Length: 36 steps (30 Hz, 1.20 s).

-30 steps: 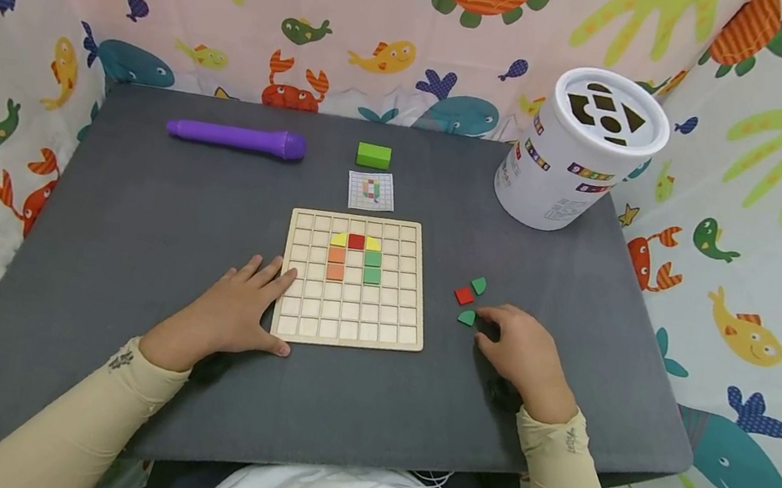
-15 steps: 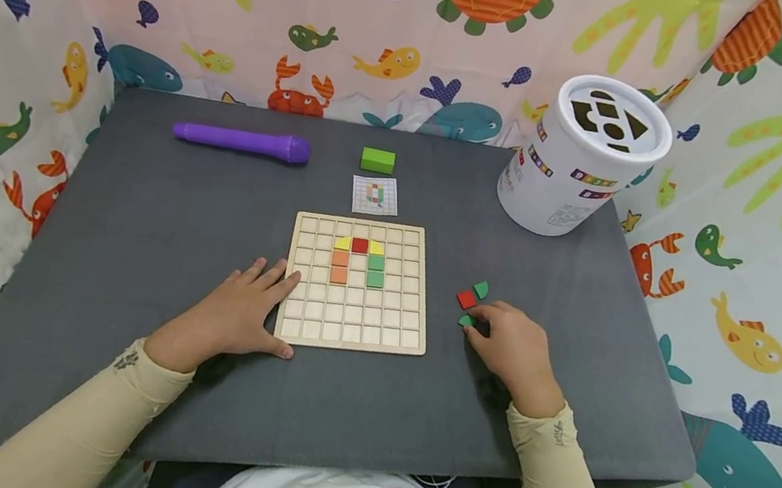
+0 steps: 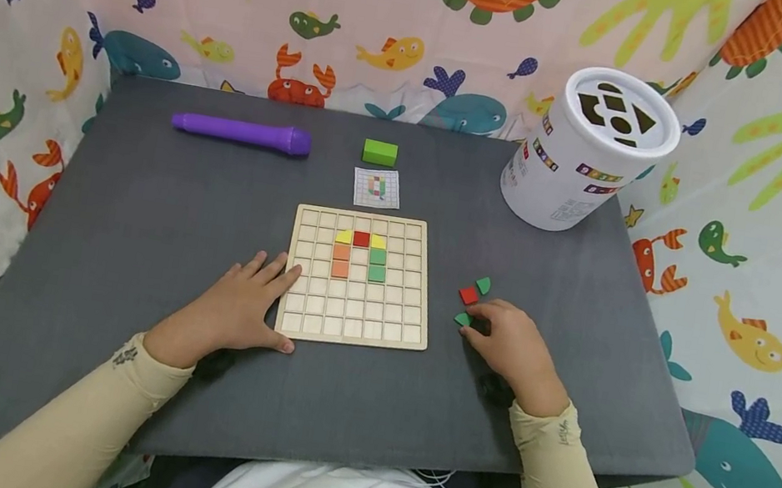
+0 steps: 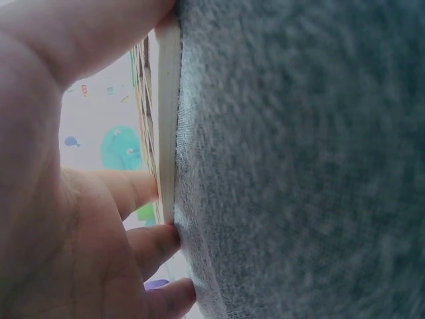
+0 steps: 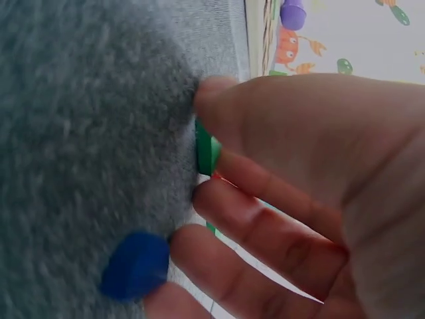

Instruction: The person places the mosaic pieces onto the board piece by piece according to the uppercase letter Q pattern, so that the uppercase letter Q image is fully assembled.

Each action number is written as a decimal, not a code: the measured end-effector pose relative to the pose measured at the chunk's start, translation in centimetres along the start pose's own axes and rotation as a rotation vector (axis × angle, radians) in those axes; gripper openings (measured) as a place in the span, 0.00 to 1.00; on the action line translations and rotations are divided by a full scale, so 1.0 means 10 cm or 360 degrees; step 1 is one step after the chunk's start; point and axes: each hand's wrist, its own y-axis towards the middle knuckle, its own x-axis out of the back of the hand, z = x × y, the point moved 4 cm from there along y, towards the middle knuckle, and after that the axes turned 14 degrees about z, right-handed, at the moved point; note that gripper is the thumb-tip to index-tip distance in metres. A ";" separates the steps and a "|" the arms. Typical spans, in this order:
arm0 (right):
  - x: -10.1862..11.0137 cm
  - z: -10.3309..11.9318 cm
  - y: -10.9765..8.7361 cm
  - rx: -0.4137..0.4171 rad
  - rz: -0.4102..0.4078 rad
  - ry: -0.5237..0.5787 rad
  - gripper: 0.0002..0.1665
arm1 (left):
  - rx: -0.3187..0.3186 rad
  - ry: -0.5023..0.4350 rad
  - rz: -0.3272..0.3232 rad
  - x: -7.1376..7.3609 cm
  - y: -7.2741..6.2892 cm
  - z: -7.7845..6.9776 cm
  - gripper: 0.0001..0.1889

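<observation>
My left hand [image 3: 238, 301] lies with spread fingers at the left edge of the wooden grid board [image 3: 352, 331]; thumb and fingertips touch its rim. On the board, yellow, red, orange and green tiles form an arch. Right of the board, my right hand [image 3: 515, 347] pinches a green rounded-edge tile [image 3: 462, 319] between thumb and index finger, down on the table. In the right wrist view that green tile [image 5: 204, 149] shows between thumb and fingers. Just beyond lie a red square tile [image 3: 468, 295] and another green tile [image 3: 483, 285]. A blue piece [image 5: 136, 266] lies by the other fingers.
Behind the board lie a small printed pattern card [image 3: 376, 189] and a lime-green block [image 3: 379, 153]. A purple microphone-shaped stick [image 3: 241, 132] is at the back left. A white tub [image 3: 568, 178] with shaped lid holes stands at the back right of the grey table [image 3: 140, 198].
My right hand has moved slightly left, and its thumb and index finger have closed on the near green tile. My left hand stays at the board's edge.
</observation>
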 end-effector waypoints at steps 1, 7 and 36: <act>0.02 0.00 0.01 0.0005 0.0004 0.0010 0.19 | 0.0003 0.0004 0.0001 0.00 0.00 0.01 0.66; 0.13 0.03 0.16 0.0002 -0.0055 -0.0051 0.16 | 0.0031 -0.0025 0.0003 0.03 -0.02 0.03 0.66; -0.11 1.42 0.72 0.0626 -0.0016 -0.0520 0.05 | 0.0036 0.0003 0.0025 0.02 -0.01 0.03 0.66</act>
